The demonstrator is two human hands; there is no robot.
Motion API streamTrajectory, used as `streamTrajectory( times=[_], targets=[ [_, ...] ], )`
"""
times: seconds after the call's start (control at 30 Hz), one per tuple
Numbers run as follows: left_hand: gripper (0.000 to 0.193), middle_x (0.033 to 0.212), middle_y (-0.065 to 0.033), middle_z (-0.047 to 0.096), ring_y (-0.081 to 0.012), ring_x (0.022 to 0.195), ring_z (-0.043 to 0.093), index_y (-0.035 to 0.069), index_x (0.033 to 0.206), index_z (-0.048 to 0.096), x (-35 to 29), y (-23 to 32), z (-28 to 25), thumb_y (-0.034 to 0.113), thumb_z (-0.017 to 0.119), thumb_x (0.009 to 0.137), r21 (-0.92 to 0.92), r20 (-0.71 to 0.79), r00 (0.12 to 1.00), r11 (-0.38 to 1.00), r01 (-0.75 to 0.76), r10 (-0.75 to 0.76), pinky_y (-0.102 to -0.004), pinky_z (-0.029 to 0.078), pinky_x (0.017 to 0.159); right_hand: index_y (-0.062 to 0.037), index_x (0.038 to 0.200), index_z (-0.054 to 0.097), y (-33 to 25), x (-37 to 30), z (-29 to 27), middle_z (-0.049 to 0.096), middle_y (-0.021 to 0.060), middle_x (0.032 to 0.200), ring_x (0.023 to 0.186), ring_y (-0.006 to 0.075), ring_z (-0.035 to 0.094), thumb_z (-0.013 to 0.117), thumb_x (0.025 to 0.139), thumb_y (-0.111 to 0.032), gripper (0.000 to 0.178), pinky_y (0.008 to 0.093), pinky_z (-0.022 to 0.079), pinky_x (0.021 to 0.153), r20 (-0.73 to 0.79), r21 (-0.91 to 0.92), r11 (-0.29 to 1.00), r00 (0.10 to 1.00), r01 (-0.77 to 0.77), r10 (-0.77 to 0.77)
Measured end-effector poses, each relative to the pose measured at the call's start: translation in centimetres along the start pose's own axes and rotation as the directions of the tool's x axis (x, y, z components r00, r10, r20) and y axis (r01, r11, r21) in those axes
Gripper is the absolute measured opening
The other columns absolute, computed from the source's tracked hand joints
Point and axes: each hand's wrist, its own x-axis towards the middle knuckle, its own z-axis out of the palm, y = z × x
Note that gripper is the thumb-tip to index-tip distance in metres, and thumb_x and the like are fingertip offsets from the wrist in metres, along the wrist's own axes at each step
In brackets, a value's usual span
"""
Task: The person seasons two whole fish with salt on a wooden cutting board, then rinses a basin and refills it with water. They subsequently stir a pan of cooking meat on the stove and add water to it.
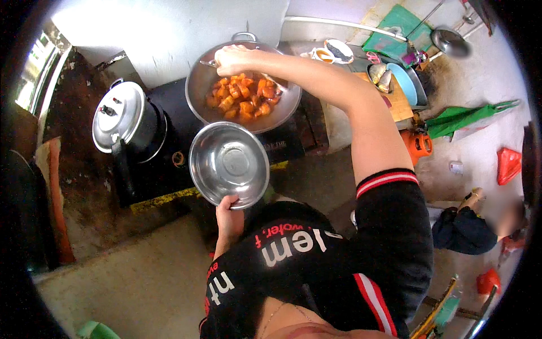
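My left hand (228, 217) grips the rim of a shiny steel bowl (231, 161), thumb on the inner wall. The bowl has nothing in it and is tipped toward the wok's near edge. Over the far side of a wide metal wok (195, 93), my right hand (234, 60) is closed in a fist round a thin metal utensil (208, 63). Only a short end of that utensil shows beside the fist; the rest is hidden. Chunks of glossy orange-brown food (243, 96) lie in sauce in the wok, below my right hand.
Left of the wok, a lidded pressure cooker (121, 116) stands on the black stove (180, 133). To the right are a wooden board (402, 104), a blue basin (402, 79) and an orange gas cylinder (416, 146). Another person (466, 229) is at the far right.
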Motion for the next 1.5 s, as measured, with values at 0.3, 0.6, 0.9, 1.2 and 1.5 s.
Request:
streamTrajectory(
  times=[0.3, 0.6, 0.9, 1.2, 1.5],
  targets=[
    [0.027, 0.1, -0.0137, 0.058, -0.0276, 0.094, 0.055, -0.007, 0.098, 0.052, 0.1, 0.0, -0.8, 0.002, 0.051, 0.073, -0.014, -0.02, 1.0, 1.0, 0.008, -0.009, -0.0384, 0.041, 0.088, 0.0016, 0.089, 0.065, -0.3, 0.3, -2.0, 0.065, 0.019, 0.076, 0.067, 0.0315, 0.066, 0.048, 0.07, -0.018, 0.032, 0.0397, 0.054, 0.065, -0.123, -0.041, 0.999, 0.992, -0.025, 0.02],
    [0.029, 0.104, -0.0138, 0.057, -0.0268, 0.098, 0.054, -0.007, 0.099, 0.052, -0.3, 0.4, 0.0, 0.0, 0.053, 0.071, -0.03, -0.051, 0.999, 1.0, 0.01, -0.011, -0.0381, 0.039, 0.091, -0.0048, 0.104, 0.064, 0.8, 0.9, -2.6, 0.064, 0.0136, 0.066, 0.059, 0.0263, 0.065, 0.047, 0.074, -0.021, 0.038, 0.038, 0.056, 0.062, -0.072, 0.077, 0.99, 0.99, -0.119, 0.125],
    [0.024, 0.098, -0.0123, 0.059, -0.0239, 0.092, 0.056, -0.007, 0.096, 0.055, 0.1, 0.0, 0.2, 0.0, 0.05, 0.074, -0.028, -0.026, 1.0, 0.999, -0.015, 0.014, -0.0362, 0.041, 0.088, -0.008, 0.106, 0.063, 1.9, 2.0, -2.1, 0.065, 0.0167, 0.071, 0.053, 0.0243, 0.065, 0.045, 0.075, -0.019, 0.037, 0.0342, 0.057, 0.051, -0.023, 0.123, 0.988, 0.995, -0.093, 0.096],
    [0.027, 0.101, -0.0129, 0.059, -0.0248, 0.095, 0.056, -0.008, 0.098, 0.055, 0.0, 0.2, 0.2, 0.001, 0.05, 0.073, -0.026, -0.044, 0.999, 0.999, 0.024, -0.025, -0.0365, 0.041, 0.09, 0.003, 0.096, 0.062, 2.3, 0.6, -2.3, 0.064, 0.0167, 0.067, 0.051, 0.0244, 0.065, 0.047, 0.078, -0.02, 0.033, 0.0317, 0.057, 0.047, 0.036, 0.334, 0.908, 0.966, -0.253, 0.256],
    [0.031, 0.102, -0.0138, 0.057, -0.0275, 0.096, 0.055, -0.007, 0.101, 0.052, -0.6, 0.3, -1.7, 0.001, 0.051, 0.071, -0.066, -0.104, 0.992, 0.996, 0.067, -0.074, -0.0399, 0.042, 0.089, 0.0054, 0.065, 0.059, 6.0, -3.5, -4.4, 0.062, 0.0151, 0.059, 0.05, 0.0228, 0.065, 0.063, 0.078, -0.039, 0.047, 0.03, 0.055, 0.046, 0.163, 0.565, 0.799, 0.977, -0.204, 0.134]
  ],
)
